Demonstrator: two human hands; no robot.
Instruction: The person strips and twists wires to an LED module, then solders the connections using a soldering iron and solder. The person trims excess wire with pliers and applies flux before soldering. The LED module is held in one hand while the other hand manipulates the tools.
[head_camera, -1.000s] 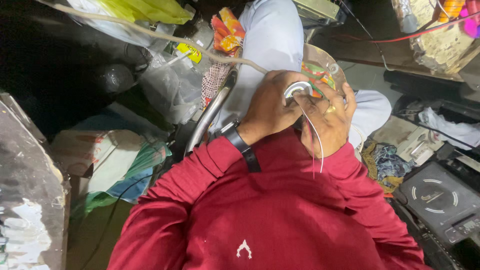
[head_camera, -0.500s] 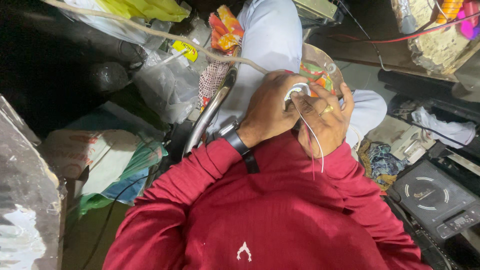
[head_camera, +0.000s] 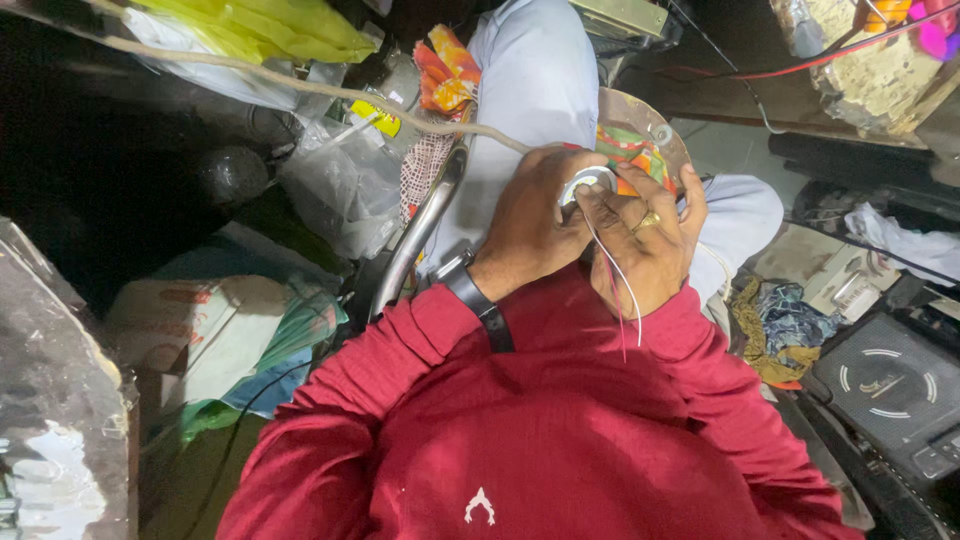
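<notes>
Left hand (head_camera: 535, 225) at center frame, fingers (head_camera: 560, 172) curled tight around a small white ring-shaped part (head_camera: 588, 181), thumb side pressed against it. Black wristband (head_camera: 480, 305) just below, toward 7 o'clock of that hand, at the cuff of the red sleeve (head_camera: 400, 360). Right hand (head_camera: 640, 245) directly at 3 o'clock of the left, touching it, fingers bent and pressed together over the same white part, a gold ring (head_camera: 645, 221) on one finger. Both hands closed on the part, which sits between them at their upper edge, toward 12 o'clock. Thin white and red wires (head_camera: 618, 285) trailing from the part down across the right hand toward 6 o'clock, ending over the red shirt. Whether the fingertips pinch the wires themselves: cannot tell.

Just beyond the hands, at 1 o'clock, a round brownish board (head_camera: 640, 115) carrying a piece of multicoloured cloth (head_camera: 625, 145), resting on a knee in pale trousers (head_camera: 540, 80). At 10 o'clock of the hands, a curved metal tube (head_camera: 420, 230) and crumpled clear plastic bags (head_camera: 340, 180). Farther out at 11 o'clock, a yellow bag (head_camera: 270, 25) and a pale rope (head_camera: 300, 85) running across. At 4 o'clock, well apart, a dark flat appliance with white ring markings (head_camera: 890, 385). At 8 o'clock, folded sacks in white and green (head_camera: 240, 335).
</notes>
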